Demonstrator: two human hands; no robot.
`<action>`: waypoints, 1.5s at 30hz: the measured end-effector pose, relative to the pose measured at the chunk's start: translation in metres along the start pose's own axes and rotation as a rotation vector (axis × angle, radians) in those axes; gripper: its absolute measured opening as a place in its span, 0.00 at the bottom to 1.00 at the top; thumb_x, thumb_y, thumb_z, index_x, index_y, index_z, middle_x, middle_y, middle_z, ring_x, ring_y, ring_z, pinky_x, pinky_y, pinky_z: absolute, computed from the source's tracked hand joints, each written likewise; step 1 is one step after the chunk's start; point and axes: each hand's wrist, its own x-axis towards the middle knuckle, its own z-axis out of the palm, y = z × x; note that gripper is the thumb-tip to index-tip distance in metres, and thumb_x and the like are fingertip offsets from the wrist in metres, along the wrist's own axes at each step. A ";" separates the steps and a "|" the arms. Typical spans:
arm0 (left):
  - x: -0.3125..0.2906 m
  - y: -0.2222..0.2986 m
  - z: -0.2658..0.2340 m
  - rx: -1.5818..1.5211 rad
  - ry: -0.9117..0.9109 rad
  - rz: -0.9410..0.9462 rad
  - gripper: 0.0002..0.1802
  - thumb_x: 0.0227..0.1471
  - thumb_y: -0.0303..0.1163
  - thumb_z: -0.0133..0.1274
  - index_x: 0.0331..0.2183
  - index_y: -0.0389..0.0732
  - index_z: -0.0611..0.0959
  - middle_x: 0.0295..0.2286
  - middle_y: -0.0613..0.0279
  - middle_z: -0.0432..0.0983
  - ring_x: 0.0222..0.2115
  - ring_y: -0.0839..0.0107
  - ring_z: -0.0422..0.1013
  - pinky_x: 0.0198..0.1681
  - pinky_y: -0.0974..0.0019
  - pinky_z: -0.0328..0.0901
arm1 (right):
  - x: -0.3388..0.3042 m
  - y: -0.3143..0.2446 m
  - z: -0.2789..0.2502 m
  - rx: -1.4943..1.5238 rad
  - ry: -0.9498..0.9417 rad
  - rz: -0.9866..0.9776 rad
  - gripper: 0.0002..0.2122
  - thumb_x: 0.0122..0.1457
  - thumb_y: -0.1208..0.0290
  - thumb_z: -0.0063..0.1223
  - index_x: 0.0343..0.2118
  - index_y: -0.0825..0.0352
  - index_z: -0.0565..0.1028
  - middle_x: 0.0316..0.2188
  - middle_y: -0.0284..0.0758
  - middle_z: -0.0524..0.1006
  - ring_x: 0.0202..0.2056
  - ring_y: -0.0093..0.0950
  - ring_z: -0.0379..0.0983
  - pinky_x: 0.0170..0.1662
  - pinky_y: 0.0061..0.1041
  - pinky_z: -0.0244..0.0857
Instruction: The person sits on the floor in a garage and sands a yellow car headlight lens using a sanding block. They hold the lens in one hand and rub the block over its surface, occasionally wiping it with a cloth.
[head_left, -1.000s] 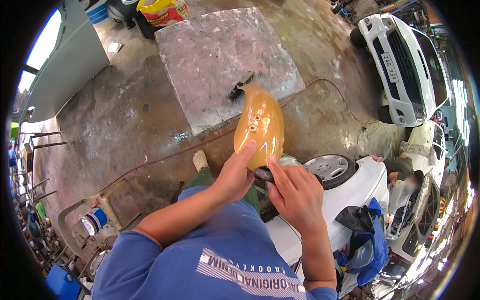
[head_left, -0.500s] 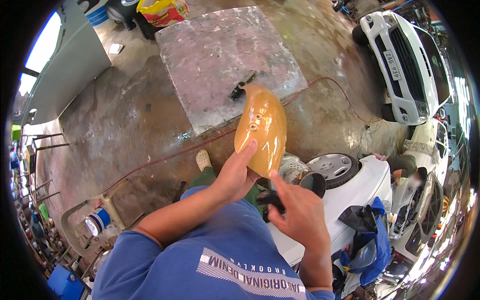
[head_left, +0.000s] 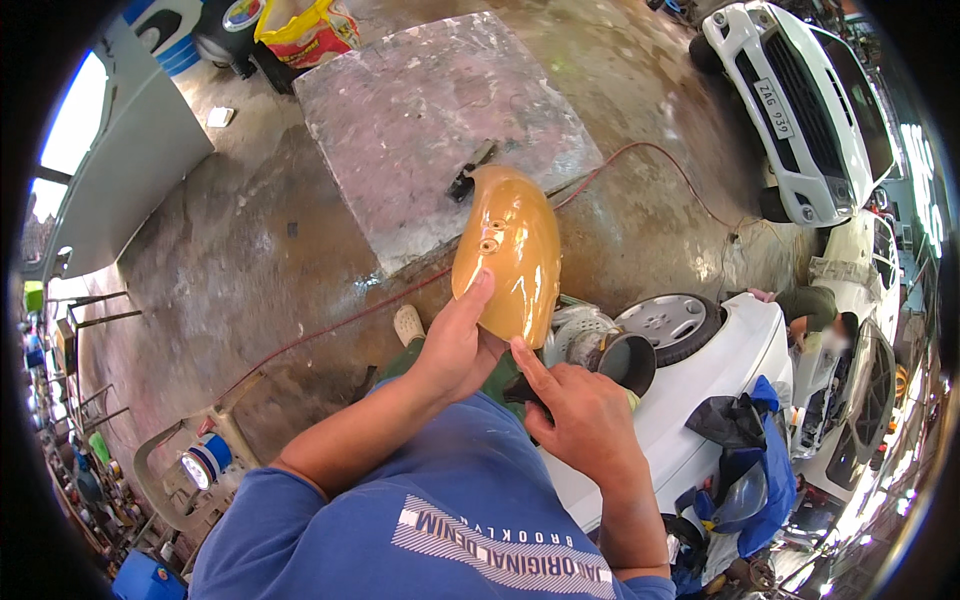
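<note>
My left hand (head_left: 457, 340) grips the lower left side of a glossy yellow-orange curved panel (head_left: 515, 215), its thumb on the front face. The panel looks like a small vehicle fender, with two round holes near its middle. Its fingers behind the panel are mostly hidden. At the lower edge, my right index finger is stretched out and touches the panel. The other fingers of my right hand (head_left: 590, 420) are curled. A dark object (head_left: 518, 388) shows beside the right thumb; it seems held there, but its kind is unclear.
A low stained board (head_left: 430, 120) lies ahead, with a black tool (head_left: 472, 170) on it. A red hose (head_left: 340, 308) crosses the floor. Right are a wheel (head_left: 668, 325), a metal cup (head_left: 628, 363), a white car body panel (head_left: 740, 350) and a crouching person (head_left: 810, 310). A plastic chair (head_left: 165, 470) stands left.
The yellow-orange panel and both hands have shifted slightly left. My right index fingertip has moved left along the panel's lower edge, and the dark object has moved with that hand.
</note>
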 end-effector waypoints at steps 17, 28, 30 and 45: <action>0.003 0.000 0.004 0.084 0.059 -0.011 0.24 0.70 0.44 0.36 0.60 0.41 0.65 0.54 0.58 0.72 0.53 0.64 0.71 0.57 0.56 0.65 | -0.010 0.005 0.001 0.189 0.081 0.075 0.33 0.50 0.70 0.57 0.63 0.56 0.67 0.25 0.36 0.74 0.27 0.38 0.74 0.30 0.38 0.69; 0.001 0.001 0.009 0.070 0.129 0.036 0.23 0.69 0.41 0.39 0.59 0.41 0.66 0.54 0.57 0.72 0.52 0.64 0.72 0.54 0.57 0.68 | -0.010 0.021 -0.010 0.162 0.264 0.043 0.25 0.52 0.69 0.59 0.55 0.65 0.72 0.30 0.36 0.76 0.32 0.35 0.76 0.34 0.34 0.70; 0.002 0.001 0.007 0.081 0.088 0.041 0.23 0.69 0.41 0.38 0.59 0.40 0.66 0.54 0.57 0.72 0.53 0.64 0.71 0.55 0.57 0.67 | 0.002 0.021 -0.008 0.191 0.436 -0.029 0.24 0.52 0.69 0.60 0.54 0.67 0.72 0.32 0.37 0.77 0.34 0.35 0.76 0.35 0.34 0.70; 0.001 -0.001 0.017 0.086 0.239 0.073 0.23 0.68 0.39 0.39 0.58 0.39 0.67 0.53 0.56 0.71 0.53 0.65 0.70 0.57 0.58 0.66 | 0.028 0.019 -0.013 0.020 0.341 -0.145 0.23 0.51 0.70 0.60 0.52 0.66 0.75 0.33 0.33 0.78 0.35 0.30 0.77 0.38 0.30 0.71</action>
